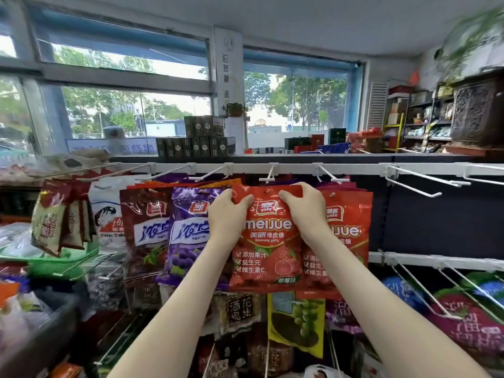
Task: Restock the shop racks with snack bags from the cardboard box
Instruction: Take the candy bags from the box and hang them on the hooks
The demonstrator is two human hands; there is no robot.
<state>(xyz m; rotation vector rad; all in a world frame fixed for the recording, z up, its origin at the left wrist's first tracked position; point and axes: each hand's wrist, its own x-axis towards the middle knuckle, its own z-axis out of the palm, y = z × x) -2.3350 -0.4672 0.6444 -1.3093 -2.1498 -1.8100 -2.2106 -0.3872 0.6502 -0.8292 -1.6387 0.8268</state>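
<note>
A red strawberry gummy bag (266, 249) hangs in front of me, held up by its top edge just under a white rack hook (270, 174). My left hand (227, 211) grips its top left corner and my right hand (302, 205) grips its top right corner. The small hang hole in the bag sits a little below the hook's tip. Another red gummy bag (346, 230) hangs right behind it to the right. The cardboard box is out of view.
Purple (188, 236) and dark red (144, 230) candy bags hang to the left. Bare white hooks (425, 184) stick out at the right. A green basket (54, 264) sits at the left. More snack bags fill the lower rack (463, 320). Boxes stand on the shelf top (196, 143).
</note>
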